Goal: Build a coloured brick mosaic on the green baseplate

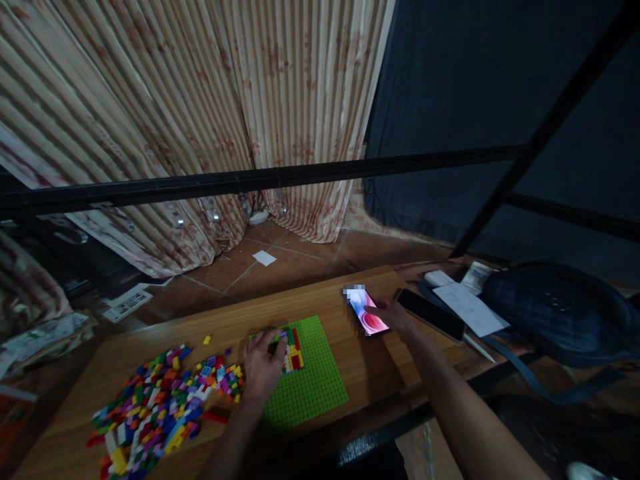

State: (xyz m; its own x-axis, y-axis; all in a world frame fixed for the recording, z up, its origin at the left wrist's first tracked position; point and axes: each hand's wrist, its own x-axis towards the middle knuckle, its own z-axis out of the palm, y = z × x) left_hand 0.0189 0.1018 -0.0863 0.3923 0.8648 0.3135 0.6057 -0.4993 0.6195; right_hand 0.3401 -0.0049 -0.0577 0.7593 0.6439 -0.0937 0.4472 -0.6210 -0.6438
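Note:
My left hand [265, 363] rests over the upper left of a green baseplate [315, 387]. Its fingers and thumb curl together at a patch of coloured toy bricks [295, 357] fixed on the plate; whatever sits at the fingertips is hidden. To the right, my right hand [393, 316] reaches out with a finger stretched onto the lit pink and blue screen of a smartphone [367, 317], which lies flat on the table. Left of the baseplate spreads a pile of loose bricks [155, 400] in many colours.
The wooden table [230, 320] also carries a dark phone [433, 315] at its right. Beyond that lie white papers [470, 308], a white pen-like stick [479, 347] and a dark backpack [555, 310]. A black metal bar [280, 177] crosses before the curtains [190, 100].

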